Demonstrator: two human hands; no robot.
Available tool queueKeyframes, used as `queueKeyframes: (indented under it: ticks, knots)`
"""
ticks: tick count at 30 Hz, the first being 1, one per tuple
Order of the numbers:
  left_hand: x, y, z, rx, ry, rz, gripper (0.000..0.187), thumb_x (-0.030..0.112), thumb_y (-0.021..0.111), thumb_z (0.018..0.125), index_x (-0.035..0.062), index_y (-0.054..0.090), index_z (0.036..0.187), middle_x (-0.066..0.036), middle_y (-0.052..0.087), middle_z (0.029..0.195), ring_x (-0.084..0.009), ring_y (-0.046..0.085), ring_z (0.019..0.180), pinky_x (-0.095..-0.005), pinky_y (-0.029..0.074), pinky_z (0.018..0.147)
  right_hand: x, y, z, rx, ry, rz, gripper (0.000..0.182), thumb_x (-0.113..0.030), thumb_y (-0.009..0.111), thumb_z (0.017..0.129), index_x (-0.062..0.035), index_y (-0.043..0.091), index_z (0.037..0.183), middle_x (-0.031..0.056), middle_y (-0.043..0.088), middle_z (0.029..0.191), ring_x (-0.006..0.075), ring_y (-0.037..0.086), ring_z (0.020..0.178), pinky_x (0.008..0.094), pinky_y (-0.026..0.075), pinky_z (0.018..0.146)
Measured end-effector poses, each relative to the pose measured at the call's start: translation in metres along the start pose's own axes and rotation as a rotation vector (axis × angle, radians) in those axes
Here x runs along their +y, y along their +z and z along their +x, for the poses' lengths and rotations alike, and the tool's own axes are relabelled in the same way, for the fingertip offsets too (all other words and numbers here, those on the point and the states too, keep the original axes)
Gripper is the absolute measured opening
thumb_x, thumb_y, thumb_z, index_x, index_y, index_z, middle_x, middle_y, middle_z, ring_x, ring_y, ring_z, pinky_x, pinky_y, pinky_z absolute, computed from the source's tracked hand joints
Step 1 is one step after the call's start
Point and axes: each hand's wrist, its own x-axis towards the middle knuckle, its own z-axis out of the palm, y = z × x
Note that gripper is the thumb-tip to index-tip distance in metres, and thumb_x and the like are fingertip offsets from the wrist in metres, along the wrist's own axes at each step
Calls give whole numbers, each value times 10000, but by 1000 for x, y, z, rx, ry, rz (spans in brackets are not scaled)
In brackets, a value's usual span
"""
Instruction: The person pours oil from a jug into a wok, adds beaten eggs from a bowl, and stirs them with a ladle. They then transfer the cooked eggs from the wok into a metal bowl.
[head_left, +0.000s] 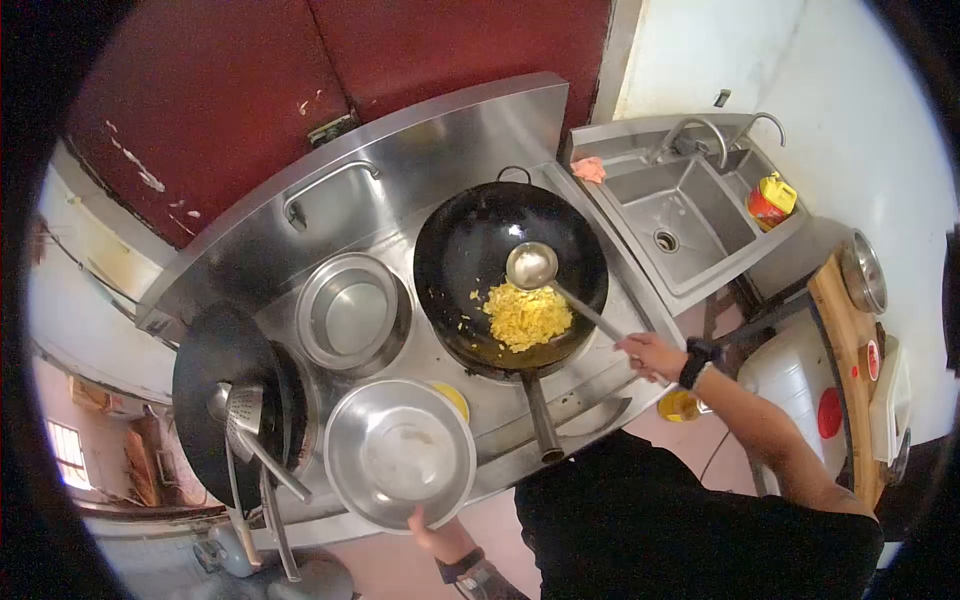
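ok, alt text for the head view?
Seen from above, a person's right hand holds a ladle over scrambled egg in a black wok, while the left hand grips the rim of a metal bowl beside it on a steel stove.

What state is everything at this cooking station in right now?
wok: holds scrambled egg
ladle: bowl up, gripped by right hand
big metal bowl: empty, held at rim by left hand
sink: dry, faucet off
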Motion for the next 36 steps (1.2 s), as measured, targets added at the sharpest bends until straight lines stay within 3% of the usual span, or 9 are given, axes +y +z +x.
queueKeyframes:
  ticks: [3,8,11,14,19,21,23,31,36]
  knots:
    - [1,-5,1,49,-2,-7,601,248,569,832,-30,388,1333,-153,449,1321,-278,431,1229,-436,368,1010,13,-42,2,517,-570,-1043,365,-290,484,951,-53,496,1229,209,605,668,352,604,575,453,498,566]
    - [-27,-54,25,69,85,399,614,247,593,829,20,371,1354,-152,448,1329,-294,457,1220,-474,447,969,-36,-19,-22,658,-381,-1190,363,-216,489,928,-48,489,1250,266,612,720,410,628,679,493,496,626]
    - [-7,-22,22,10,-52,-94,580,262,568,851,33,384,1350,-145,446,1335,-286,455,1219,-478,435,977,-20,-3,-33,600,-341,-1299,400,-208,490,930,-52,458,1297,256,611,710,404,621,644,510,492,617]
    - [1,-20,25,-33,-45,-72,567,280,554,862,26,393,1343,-147,434,1350,-285,456,1217,-480,425,982,13,14,-38,446,-581,-1239,390,-213,482,939,-39,452,1287,244,602,690,361,611,548,471,501,525]
    - [13,0,31,-46,-16,-26,605,287,569,860,9,366,1357,-131,431,1339,-274,441,1222,-480,396,1002,-43,88,-58,-68,-34,-56,344,-295,496,964,-71,487,1225,7,488,602,98,459,385,274,425,345]
    - [16,17,26,30,107,340,599,296,576,866,12,370,1351,-128,428,1343,-274,427,1235,-481,387,1012,-29,79,-40,-96,-26,41,296,-310,482,982,-105,492,1194,-71,399,600,46,370,386,224,363,333]
    - [19,30,28,-69,24,-21,566,296,592,862,16,408,1318,-118,436,1335,-266,420,1240,-470,371,1025,-37,73,-44,-264,29,413,228,-292,445,1001,-121,502,1140,-80,364,587,30,334,383,210,313,324]
    - [-11,132,56,-199,66,291,750,267,642,823,150,248,1450,-99,353,1414,-296,366,1283,-554,346,1003,-61,46,-107,-148,-190,249,393,-277,413,1010,-99,412,1360,-68,318,582,42,329,373,225,343,324]
    - [-60,200,81,-298,-108,335,744,135,620,846,222,197,1451,-65,357,1415,-277,412,1246,-536,400,943,-81,36,-160,33,-256,16,487,-190,486,973,-66,341,1421,-16,491,622,99,436,395,278,419,371]
